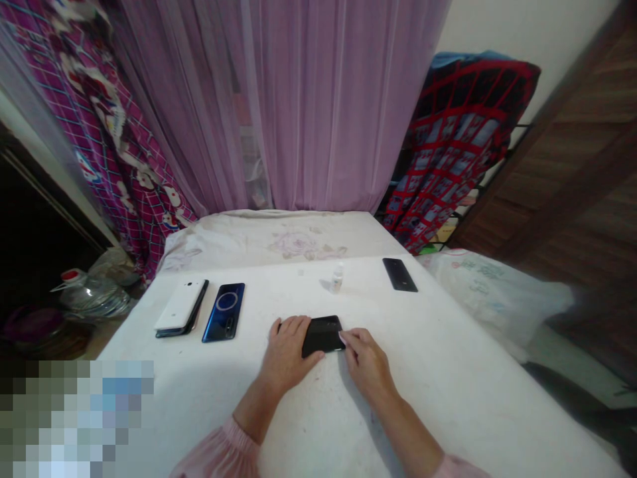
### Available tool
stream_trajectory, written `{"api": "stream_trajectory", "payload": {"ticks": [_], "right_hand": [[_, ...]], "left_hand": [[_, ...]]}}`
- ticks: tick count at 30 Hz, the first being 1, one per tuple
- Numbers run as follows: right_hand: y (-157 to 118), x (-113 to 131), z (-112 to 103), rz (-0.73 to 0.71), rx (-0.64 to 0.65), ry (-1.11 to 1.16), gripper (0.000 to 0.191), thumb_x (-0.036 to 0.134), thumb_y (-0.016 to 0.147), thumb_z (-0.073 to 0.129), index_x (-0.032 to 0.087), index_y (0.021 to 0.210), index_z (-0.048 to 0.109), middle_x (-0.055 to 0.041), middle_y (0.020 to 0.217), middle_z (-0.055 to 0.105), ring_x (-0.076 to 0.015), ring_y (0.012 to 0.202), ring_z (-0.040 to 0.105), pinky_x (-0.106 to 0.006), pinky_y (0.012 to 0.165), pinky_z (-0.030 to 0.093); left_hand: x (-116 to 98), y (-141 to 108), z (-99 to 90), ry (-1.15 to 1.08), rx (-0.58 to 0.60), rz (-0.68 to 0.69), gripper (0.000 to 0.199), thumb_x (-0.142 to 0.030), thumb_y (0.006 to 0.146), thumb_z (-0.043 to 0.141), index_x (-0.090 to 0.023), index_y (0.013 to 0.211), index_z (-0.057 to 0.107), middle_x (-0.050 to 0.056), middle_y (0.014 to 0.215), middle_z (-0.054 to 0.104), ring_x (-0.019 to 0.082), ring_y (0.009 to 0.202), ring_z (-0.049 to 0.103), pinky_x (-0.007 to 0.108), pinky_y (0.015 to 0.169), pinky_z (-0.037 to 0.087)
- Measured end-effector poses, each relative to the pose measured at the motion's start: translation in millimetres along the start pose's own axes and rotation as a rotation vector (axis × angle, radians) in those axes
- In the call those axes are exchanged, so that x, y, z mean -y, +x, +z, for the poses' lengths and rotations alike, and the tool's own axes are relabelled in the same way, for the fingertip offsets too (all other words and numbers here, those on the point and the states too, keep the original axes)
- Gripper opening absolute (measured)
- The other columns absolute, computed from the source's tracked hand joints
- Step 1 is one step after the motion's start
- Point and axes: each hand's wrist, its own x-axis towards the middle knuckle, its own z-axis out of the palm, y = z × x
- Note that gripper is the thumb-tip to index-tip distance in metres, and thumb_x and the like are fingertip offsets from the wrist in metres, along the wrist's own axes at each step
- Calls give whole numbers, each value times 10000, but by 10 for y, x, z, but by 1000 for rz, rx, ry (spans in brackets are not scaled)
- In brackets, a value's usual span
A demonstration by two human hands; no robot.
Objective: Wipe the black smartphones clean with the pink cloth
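Observation:
A black smartphone (323, 335) lies flat on the white-covered table in front of me, its long side running left to right. My left hand (288, 348) is wrapped over its left end, fingers along the far edge and thumb at the near edge. At the phone's right end, my right hand (367, 365) has thumb and fingers pinched together against the edge. Whatever may be between those fingertips is too small to make out. Beyond the phone stands a small clear bottle (337, 279) with a whitish cap.
To the left lie a blue phone (223, 312) and a stack of phones topped by a white one (182, 305). Another dark phone (400, 275) rests at the right. A purple curtain (318, 106) hangs behind the table (448, 385). A large water bottle (94, 295) stands beyond the left edge.

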Motion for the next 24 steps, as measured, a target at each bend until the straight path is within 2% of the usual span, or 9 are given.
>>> {"api": "stream_trajectory", "payload": {"ticks": [5,9,16,19,24], "right_hand": [[-83,13,-66,-77,0,5,382,98,803,405,199,962,737,-73,913,675,-189,842,628,-277,769,511],[106,47,8,-106,9,-22,351,98,815,433,216,899,752,-60,867,685,-192,806,624,-280,735,506],[483,90,143,-80,-6,-130,354,44,772,464,215,860,761,-63,879,691,-195,828,620,-274,781,498],[422,99,115,-98,6,-152,355,60,789,443,198,880,757,-71,865,680,-194,809,619,-273,754,502],[40,121,-19,-118,25,-106,358,102,839,406,177,922,746,-74,847,672,-184,787,621,-265,722,512]], "left_hand": [[-4,0,-12,-9,7,11,579,-469,835,605,-205,1328,454,118,1347,538,287,1256,458,525,1105,216],[16,1,9,-14,8,16,598,-467,820,624,-204,1328,448,115,1351,536,288,1259,454,527,1106,213],[11,10,-7,-6,13,8,589,-462,814,635,-203,1312,456,108,1340,544,289,1259,456,521,1106,219],[7,10,-1,-4,8,2,590,-465,814,636,-196,1307,457,110,1339,543,288,1255,458,524,1101,222],[9,4,23,-11,3,4,589,-472,821,623,-200,1315,453,117,1345,535,289,1249,460,527,1098,222]]}}
